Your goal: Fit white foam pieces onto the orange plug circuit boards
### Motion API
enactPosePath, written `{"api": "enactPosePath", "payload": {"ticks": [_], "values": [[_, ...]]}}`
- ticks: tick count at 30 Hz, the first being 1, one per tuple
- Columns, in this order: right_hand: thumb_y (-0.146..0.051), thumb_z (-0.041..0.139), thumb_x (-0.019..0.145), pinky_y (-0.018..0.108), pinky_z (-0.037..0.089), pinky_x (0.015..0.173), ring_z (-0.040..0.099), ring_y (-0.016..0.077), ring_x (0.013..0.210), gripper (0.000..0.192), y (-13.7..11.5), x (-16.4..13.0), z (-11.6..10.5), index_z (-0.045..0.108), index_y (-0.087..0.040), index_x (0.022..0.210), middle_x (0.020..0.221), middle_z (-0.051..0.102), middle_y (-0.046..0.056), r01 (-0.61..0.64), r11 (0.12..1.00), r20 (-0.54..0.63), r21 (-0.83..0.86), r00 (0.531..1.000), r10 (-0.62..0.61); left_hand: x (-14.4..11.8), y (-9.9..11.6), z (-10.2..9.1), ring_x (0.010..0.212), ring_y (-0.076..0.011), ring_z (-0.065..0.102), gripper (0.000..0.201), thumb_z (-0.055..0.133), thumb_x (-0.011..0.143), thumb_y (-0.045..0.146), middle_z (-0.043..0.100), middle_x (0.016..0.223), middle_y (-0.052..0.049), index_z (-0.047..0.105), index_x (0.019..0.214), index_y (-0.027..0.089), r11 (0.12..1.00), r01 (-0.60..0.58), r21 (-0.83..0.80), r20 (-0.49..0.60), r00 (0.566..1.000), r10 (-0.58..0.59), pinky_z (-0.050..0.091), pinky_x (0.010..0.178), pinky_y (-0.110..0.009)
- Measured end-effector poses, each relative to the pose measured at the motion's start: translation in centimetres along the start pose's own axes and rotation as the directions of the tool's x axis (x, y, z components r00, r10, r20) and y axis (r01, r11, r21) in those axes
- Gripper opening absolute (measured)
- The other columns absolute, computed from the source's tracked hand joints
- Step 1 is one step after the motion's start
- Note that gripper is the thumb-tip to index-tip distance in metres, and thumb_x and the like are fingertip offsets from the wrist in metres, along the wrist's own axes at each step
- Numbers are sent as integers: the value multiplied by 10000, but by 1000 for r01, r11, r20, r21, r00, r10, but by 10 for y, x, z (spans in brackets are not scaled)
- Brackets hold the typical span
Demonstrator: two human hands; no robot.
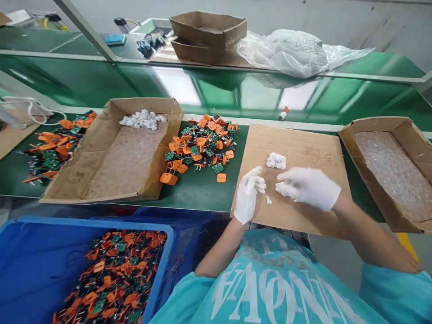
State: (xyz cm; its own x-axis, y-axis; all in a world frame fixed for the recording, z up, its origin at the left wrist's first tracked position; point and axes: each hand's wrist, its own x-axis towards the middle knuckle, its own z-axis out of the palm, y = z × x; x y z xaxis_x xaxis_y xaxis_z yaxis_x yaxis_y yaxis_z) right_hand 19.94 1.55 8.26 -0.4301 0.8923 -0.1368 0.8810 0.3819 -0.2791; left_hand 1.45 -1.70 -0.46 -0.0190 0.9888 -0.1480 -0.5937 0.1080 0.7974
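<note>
Both my hands wear white gloves and work over a flat cardboard sheet (303, 148) on the green bench. My left hand (248, 194) pinches small white plastic pieces at its fingertips. My right hand (308, 186) is curled around more of the same white pieces. One loose white piece (268, 200) lies on the cardboard between the hands. A small heap of white pieces (276, 160) sits just beyond them.
A cardboard tray (101, 180) with white pieces (143, 119) stands at left. Orange-and-green circuit parts (199, 146) lie beside it, more at far left (56, 146) and in a blue bin (23, 265). A cardboard box of clear parts (398, 171) is at right.
</note>
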Motion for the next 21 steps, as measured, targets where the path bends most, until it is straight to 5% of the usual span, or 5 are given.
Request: {"api": "enactPosePath", "payload": {"ticks": [7, 11, 15, 17, 21], "values": [[-284, 452, 994, 292, 394, 662, 576, 252, 1047, 262, -43, -28, 75, 678, -223, 1112, 1006, 676, 98, 122, 962, 63, -244, 992, -110, -3, -3, -1, 646, -95, 537, 481, 674, 829, 458, 590, 739, -3, 627, 1192, 144, 999, 16, 32, 28, 999, -17, 439, 618, -229], [-235, 467, 983, 279, 410, 633, 617, 204, 931, 231, -27, -26, 65, 697, -220, 990, 981, 676, 73, 120, 982, -10, -143, 992, -123, -4, -7, -4, 645, -93, 537, 435, 642, 862, 419, 594, 747, -3, 623, 1205, 152, 997, -17, 70, 42, 999, 14, 445, 621, -231], [-259, 468, 980, 308, 492, 791, 649, 189, 918, 286, 8, -29, 45, 654, -219, 1194, 1070, 688, 68, 43, 999, -361, 14, 932, -35, -4, -12, -6, 739, -122, 595, 407, 562, 917, 374, 648, 867, -40, 597, 1275, 183, 944, -95, 315, 56, 995, 82, 500, 713, -274], [-205, 491, 935, 313, 513, 762, 655, 193, 895, 280, 26, -29, 40, 690, -219, 1132, 1063, 686, 73, 10, 1000, -431, 25, 902, 2, -2, -14, -3, 958, -177, 631, 411, 567, 910, 307, 681, 1047, -76, 590, 1309, 211, 766, -222, 603, 142, 975, 171, 509, 903, -352], [-158, 495, 881, 316, 532, 805, 664, 194, 945, 276, 39, -30, 37, 732, -217, 1008, 1119, 691, 72, 3, 998, -376, 56, 927, 18, 6, -19, 4, 1364, -337, 423, 543, 723, 795, 335, 573, 1394, -107, 611, 1315, 224, 185, -461, 868, 443, 887, 129, 334, 1158, -528]]}}
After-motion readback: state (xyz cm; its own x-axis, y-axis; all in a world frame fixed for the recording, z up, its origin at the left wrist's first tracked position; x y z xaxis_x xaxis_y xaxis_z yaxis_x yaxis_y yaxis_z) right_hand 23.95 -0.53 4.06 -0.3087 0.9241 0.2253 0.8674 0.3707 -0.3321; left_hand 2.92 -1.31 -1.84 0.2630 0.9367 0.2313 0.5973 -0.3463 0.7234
